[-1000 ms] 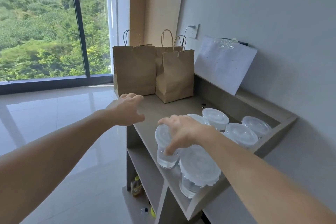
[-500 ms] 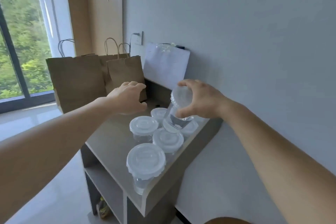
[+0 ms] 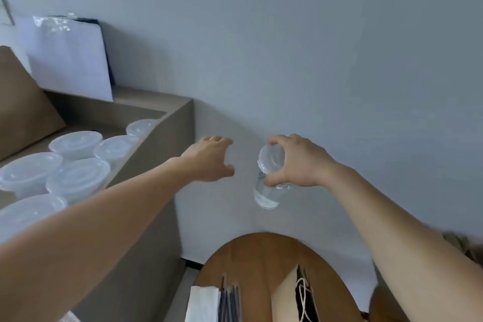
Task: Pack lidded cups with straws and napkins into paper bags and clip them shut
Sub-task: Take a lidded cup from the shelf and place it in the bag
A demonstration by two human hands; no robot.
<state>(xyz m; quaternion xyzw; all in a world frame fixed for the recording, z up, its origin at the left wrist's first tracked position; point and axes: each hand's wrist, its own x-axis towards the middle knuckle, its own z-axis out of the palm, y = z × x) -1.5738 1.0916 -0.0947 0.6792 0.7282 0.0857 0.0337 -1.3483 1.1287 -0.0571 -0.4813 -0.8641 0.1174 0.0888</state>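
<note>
My right hand (image 3: pixel 298 162) grips a clear lidded cup (image 3: pixel 268 178) by its lid, holding it in the air in front of the grey wall, above a round wooden table (image 3: pixel 256 256). My left hand (image 3: pixel 209 159) hovers just left of the cup with loosely spread fingers and holds nothing. On the table below lie an open paper bag (image 3: pixel 290 298) with a white cord handle, a white stack of napkins (image 3: pixel 202 303) and dark straws (image 3: pixel 230 300). Several more lidded cups (image 3: pixel 75 178) stand on the grey shelf (image 3: pixel 167 128) at the left.
A brown paper bag (image 3: pixel 23 107) stands at the shelf's far left. A white sheet in plastic (image 3: pixel 68 57) leans against the wall behind it. The shelf's raised side wall sits between the cups and the round table.
The view has swung right, from the shelf to the round table. My right hand has carried the cup off the shelf and out over the table; my left hand followed alongside.
</note>
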